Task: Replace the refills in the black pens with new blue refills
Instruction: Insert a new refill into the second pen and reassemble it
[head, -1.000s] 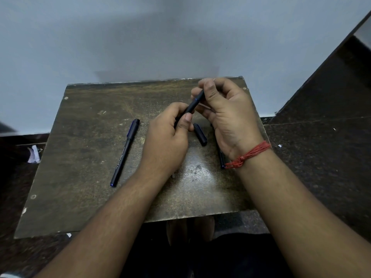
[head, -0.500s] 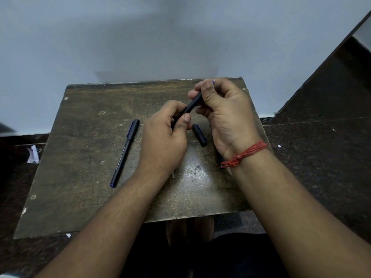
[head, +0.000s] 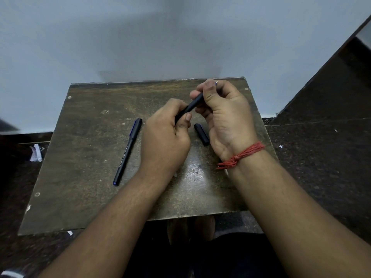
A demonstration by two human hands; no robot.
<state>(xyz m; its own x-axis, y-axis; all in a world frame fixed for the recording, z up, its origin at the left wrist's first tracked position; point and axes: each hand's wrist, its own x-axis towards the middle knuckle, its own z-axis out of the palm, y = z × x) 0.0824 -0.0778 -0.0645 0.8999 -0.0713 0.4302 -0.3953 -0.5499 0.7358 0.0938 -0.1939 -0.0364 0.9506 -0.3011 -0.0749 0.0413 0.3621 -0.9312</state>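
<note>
Black plastic pen barrel [head: 190,106] sits gripped at both ends above the worn brown board [head: 84,157]: left hand [head: 164,141] and right hand [head: 224,117] curl around it, possibly twisting.

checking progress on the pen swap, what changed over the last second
Little changed: the right hand drew back toward the person, covering a dark piece by its wrist. Both hands, left too, still grip the black pen; loose cap and spare pen stayed put.
</note>
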